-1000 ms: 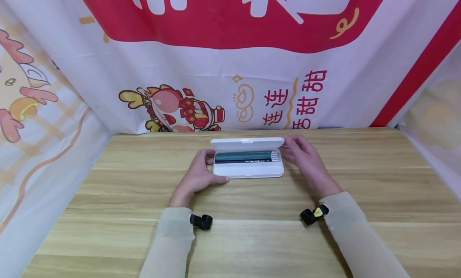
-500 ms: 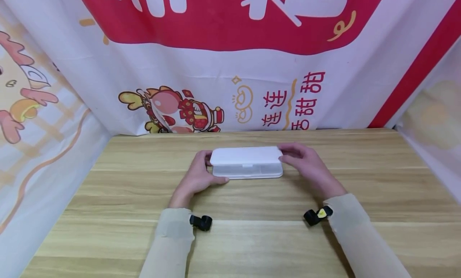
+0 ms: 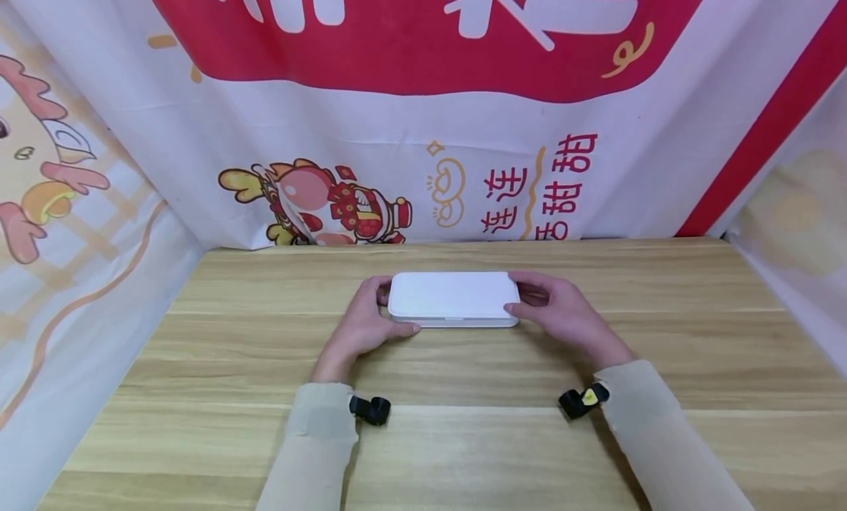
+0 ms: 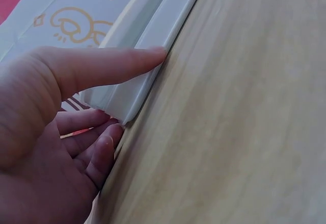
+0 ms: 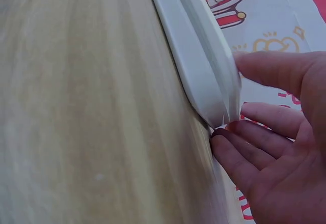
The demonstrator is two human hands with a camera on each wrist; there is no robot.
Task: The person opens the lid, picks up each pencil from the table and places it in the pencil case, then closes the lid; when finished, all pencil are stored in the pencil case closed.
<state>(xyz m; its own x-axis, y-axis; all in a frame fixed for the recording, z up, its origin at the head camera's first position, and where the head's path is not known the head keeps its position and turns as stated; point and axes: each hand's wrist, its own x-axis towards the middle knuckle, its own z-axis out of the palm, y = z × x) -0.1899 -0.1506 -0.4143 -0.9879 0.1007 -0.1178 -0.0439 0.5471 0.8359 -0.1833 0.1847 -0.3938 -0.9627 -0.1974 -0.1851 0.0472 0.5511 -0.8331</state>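
Note:
A white pencil case [image 3: 451,295] lies flat on the wooden table, its lid lowered over the base. In the left wrist view a narrow gap shows between the lid and the base [image 4: 126,102]. My left hand [image 3: 364,320] holds the case's left end, thumb along the front edge and fingers around the end. At the right end my right hand [image 3: 561,309] grips the lid [image 5: 232,76], its thumb on the front corner and its fingers behind. The pencils inside are hidden under the lid.
The wood-grain table [image 3: 463,445] runs around the case on every side. Behind it hangs a printed white and red cloth [image 3: 410,129]; more cloth [image 3: 79,224] lines the left side. A black wrist camera [image 3: 379,410] is strapped to the left wrist.
The raised lid has swung forward and down over the base, covering the dark green pencils. My right hand moved with it, its thumb coming onto the lid's front corner; my left hand stayed put.

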